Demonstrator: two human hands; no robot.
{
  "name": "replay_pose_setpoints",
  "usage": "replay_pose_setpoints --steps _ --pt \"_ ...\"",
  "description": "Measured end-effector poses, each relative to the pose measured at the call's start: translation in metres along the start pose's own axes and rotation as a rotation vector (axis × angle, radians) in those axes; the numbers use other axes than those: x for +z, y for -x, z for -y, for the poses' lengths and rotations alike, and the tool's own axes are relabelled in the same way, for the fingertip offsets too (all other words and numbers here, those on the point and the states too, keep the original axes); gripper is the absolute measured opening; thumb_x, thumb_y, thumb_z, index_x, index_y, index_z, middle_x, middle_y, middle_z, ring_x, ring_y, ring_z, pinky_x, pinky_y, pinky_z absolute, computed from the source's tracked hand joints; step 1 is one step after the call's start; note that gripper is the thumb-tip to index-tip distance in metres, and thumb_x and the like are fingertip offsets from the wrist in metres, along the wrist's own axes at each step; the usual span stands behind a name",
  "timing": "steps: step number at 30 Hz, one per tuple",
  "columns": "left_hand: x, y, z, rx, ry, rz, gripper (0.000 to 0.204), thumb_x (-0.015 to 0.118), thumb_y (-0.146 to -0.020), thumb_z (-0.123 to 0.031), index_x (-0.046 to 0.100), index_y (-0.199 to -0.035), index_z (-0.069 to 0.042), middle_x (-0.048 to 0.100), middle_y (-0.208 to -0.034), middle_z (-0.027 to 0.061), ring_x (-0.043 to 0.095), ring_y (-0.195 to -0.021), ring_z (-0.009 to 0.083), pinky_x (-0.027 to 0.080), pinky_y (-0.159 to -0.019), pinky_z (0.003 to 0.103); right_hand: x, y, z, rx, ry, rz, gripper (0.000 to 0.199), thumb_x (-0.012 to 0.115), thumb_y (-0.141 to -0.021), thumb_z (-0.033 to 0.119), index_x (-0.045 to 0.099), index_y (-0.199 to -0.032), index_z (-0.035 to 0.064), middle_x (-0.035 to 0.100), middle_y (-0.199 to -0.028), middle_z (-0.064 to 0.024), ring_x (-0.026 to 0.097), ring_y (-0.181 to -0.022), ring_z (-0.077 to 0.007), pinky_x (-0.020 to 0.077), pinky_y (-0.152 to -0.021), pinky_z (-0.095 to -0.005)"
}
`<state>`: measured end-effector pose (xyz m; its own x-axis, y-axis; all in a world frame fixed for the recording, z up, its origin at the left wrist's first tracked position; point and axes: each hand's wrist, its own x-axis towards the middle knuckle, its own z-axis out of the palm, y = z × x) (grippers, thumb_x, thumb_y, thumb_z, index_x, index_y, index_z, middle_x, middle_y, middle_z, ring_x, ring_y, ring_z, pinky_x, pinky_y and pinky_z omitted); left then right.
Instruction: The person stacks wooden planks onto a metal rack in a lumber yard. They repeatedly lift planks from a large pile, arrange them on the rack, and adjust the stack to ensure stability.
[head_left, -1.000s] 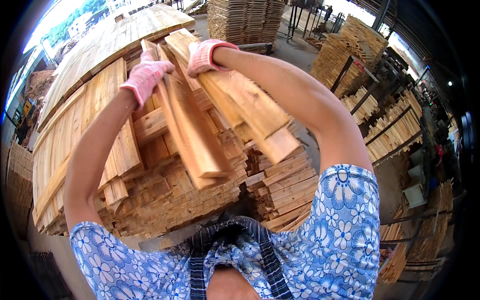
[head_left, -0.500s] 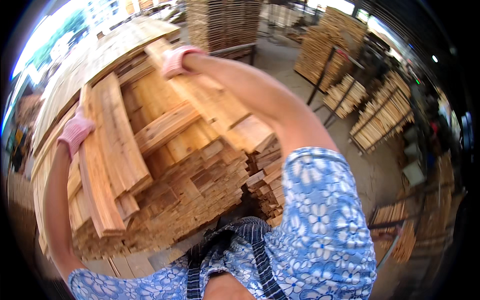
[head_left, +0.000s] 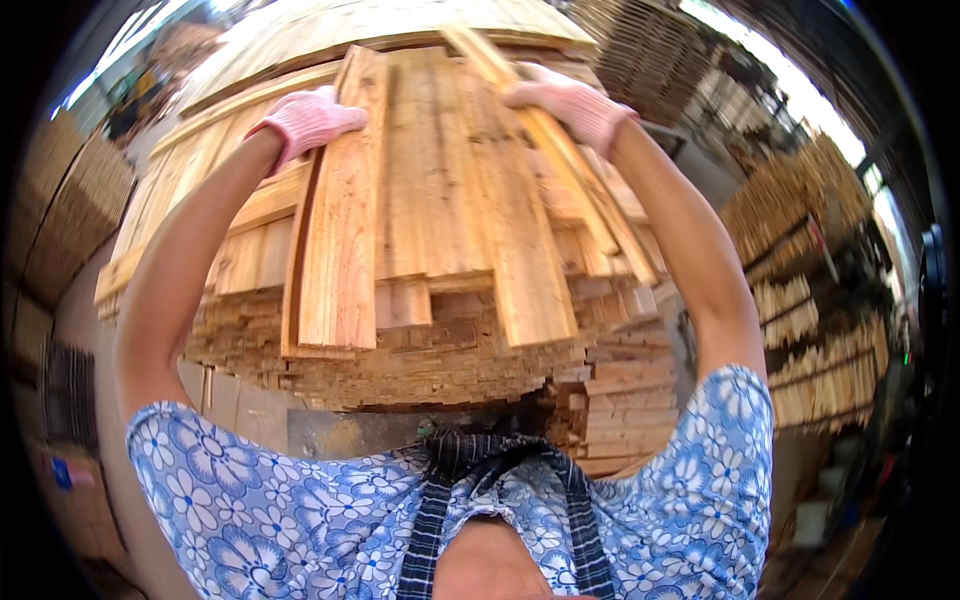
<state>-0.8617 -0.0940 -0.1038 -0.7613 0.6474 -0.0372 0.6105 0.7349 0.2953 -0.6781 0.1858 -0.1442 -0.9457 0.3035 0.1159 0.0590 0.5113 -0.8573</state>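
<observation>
Planks point(head_left: 425, 170) lie side by side — between the hands point(head_left: 305, 125) point(head_left: 575, 105).

My arms, reaching forward, elbows bowed outward. The left arm point(head_left: 190, 235), bare to the wrist, slants up and inward; the left hand point(head_left: 308, 120), pink-gloved, is closed in a grip, its thumb pointing right. The right arm point(head_left: 692, 225) mirrors this slant; my right hand point(head_left: 570, 103), likewise gloved and slightly higher, grips leftward. The hands stand well apart.
</observation>
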Motion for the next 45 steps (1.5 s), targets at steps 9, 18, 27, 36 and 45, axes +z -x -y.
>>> replay_pose_setpoints --steps 9,18,27,36,45 --pt "0.016 0.02 -0.022 -0.056 -0.336 -0.04 0.099 0.061 -0.087 -0.067 0.03 -0.159 -0.008 0.051 -0.146 0.0281 0.059 -0.125 0.0435 0.05 -0.102 0.047 -0.015 -0.016 -0.041 0.225 0.752 -0.132 0.084 0.055 -0.094 0.059 0.036 -0.153 0.003 0.06 -0.136 -0.0277 0.062 -0.122 -0.0364 0.0514 -0.098 -0.04" --pt "-0.019 -0.021 0.011 0.044 -0.159 -0.198 0.095 0.071 -0.074 -0.043 0.039 -0.15 0.003 0.07 -0.114 0.0262 0.069 -0.104 0.0346 0.053 -0.088 0.043 0.044 -0.03 0.023 -0.064 0.859 0.099 0.036 0.04 -0.107 0.028 0.054 -0.13 0.0039 0.048 -0.148 -0.0269 0.065 -0.111 -0.0368 0.0542 -0.094 -0.0414" --pt "0.027 -0.093 -0.1 0.745 -0.025 -0.333 0.042 0.055 -0.094 -0.01 0.06 -0.135 -0.018 0.066 -0.119 0.0158 0.066 -0.108 0.0313 0.054 -0.096 0.038 0.019 -0.064 0.027 0.162 -1.083 0.114 0.057 0.046 -0.103 0.05 0.053 -0.139 0.0057 0.063 -0.137 -0.0119 0.058 -0.127 -0.0263 0.0378 -0.113 -0.0329" --pt "0.039 0.096 -0.099 0.466 0.268 0.041 0.063 0.048 -0.102 -0.043 0.048 -0.145 0.003 0.057 -0.14 0.0243 0.058 -0.126 0.0308 0.047 -0.108 0.043 -0.008 -0.045 -0.083 0.034 0.367 -0.173 0.044 0.052 -0.101 0.034 0.061 -0.131 0.0031 0.068 -0.123 -0.0216 0.067 -0.11 -0.0339 0.0545 -0.086 -0.0444" --pt "0.157 0.228 -0.087 0.739 -0.316 -0.79 0.076 0.068 -0.085 -0.06 0.053 -0.144 -0.015 0.055 -0.131 0.0196 0.057 -0.118 0.038 0.044 -0.105 0.054 0.009 -0.004 -0.026 -0.175 1.042 -0.035 0.037 0.045 -0.104 0.02 0.053 -0.135 0.0016 0.059 -0.115 -0.0311 0.064 -0.108 -0.0416 0.0523 -0.092 -0.0439"
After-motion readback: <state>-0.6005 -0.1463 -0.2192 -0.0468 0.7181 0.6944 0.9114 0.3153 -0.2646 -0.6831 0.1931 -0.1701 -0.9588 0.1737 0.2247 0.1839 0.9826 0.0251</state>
